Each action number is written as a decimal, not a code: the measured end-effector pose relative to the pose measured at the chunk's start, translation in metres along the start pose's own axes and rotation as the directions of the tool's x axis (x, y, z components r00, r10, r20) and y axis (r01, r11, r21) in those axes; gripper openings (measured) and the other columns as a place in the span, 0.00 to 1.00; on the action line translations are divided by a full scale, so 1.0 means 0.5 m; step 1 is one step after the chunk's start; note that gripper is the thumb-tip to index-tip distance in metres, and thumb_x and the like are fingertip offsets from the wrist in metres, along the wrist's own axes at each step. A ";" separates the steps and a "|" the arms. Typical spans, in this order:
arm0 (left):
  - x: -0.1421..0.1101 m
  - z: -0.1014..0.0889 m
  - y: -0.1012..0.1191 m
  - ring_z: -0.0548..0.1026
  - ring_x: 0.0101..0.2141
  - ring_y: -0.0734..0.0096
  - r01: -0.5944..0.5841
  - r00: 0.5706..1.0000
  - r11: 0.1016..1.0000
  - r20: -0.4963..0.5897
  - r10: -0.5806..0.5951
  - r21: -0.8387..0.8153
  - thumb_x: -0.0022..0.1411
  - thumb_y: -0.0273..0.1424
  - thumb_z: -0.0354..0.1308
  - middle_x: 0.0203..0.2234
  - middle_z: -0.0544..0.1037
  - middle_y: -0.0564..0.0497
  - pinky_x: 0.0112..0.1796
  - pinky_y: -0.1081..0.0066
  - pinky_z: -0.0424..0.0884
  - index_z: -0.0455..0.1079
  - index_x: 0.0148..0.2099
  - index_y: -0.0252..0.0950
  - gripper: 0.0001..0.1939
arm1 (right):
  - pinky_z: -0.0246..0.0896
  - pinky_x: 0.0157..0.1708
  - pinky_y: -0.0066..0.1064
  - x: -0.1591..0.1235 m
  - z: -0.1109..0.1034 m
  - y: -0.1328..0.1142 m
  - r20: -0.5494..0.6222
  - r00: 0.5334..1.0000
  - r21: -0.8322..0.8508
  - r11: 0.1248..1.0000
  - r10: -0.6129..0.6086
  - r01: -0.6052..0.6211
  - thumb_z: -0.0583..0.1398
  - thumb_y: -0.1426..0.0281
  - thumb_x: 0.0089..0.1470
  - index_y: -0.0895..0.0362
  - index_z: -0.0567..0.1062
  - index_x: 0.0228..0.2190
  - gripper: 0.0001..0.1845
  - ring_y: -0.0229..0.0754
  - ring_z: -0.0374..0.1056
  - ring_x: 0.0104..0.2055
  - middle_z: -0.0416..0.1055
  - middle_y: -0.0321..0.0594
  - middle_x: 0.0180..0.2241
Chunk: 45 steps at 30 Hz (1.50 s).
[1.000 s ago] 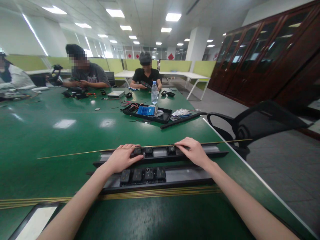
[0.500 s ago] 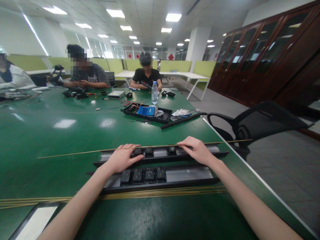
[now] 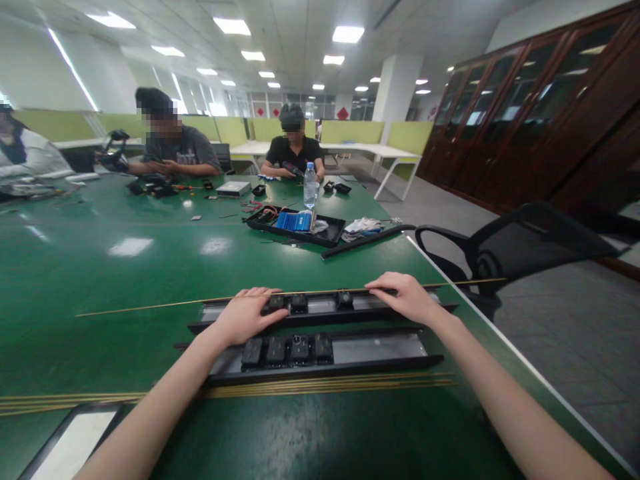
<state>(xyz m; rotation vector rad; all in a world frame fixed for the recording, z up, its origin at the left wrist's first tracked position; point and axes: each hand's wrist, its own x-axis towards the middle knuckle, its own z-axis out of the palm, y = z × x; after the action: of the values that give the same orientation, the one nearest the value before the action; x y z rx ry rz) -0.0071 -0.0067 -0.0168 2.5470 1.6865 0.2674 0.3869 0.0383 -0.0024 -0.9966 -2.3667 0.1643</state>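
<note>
My right hand (image 3: 406,297) grips a thin, brass-coloured rod (image 3: 150,307); my left hand (image 3: 247,316) lies open across a long, black-edged metal channel (image 3: 321,305).

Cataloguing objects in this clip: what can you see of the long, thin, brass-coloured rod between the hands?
The long, thin, brass-coloured rod looks metallic, plain and nearly straight. It runs lengthwise along the far black-edged grey channel, extending beyond both ends and, at right, past the edge of the green table. The right hand pinches it; the left hand lies against it, contact partly hidden.
</note>
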 end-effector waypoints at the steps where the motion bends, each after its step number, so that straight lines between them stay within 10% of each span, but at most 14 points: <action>1: 0.000 0.001 -0.001 0.71 0.55 0.53 -0.003 1.000 1.000 0.000 0.003 -0.004 0.64 0.58 0.42 0.56 0.74 0.41 0.55 0.58 0.63 0.68 0.60 0.35 0.38 | 0.68 0.42 0.36 0.000 -0.003 0.002 0.001 1.000 0.005 1.000 0.004 -0.004 0.59 0.69 0.60 0.52 0.81 0.39 0.10 0.44 0.74 0.39 0.80 0.39 0.38; 45: -0.002 -0.001 0.002 0.70 0.55 0.54 0.000 1.000 1.000 0.002 0.000 -0.008 0.64 0.58 0.41 0.57 0.73 0.43 0.56 0.58 0.63 0.67 0.60 0.36 0.37 | 0.71 0.43 0.37 -0.034 -0.102 0.061 0.196 0.934 0.106 0.941 0.297 -0.321 0.61 0.61 0.55 0.51 0.83 0.36 0.12 0.49 0.76 0.42 0.81 0.38 0.39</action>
<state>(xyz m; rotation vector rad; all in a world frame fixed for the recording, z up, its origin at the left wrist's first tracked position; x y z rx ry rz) -0.0065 -0.0083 -0.0160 2.5407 1.6807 0.2716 0.4432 0.0435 0.0228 -1.3309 -2.3003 0.5492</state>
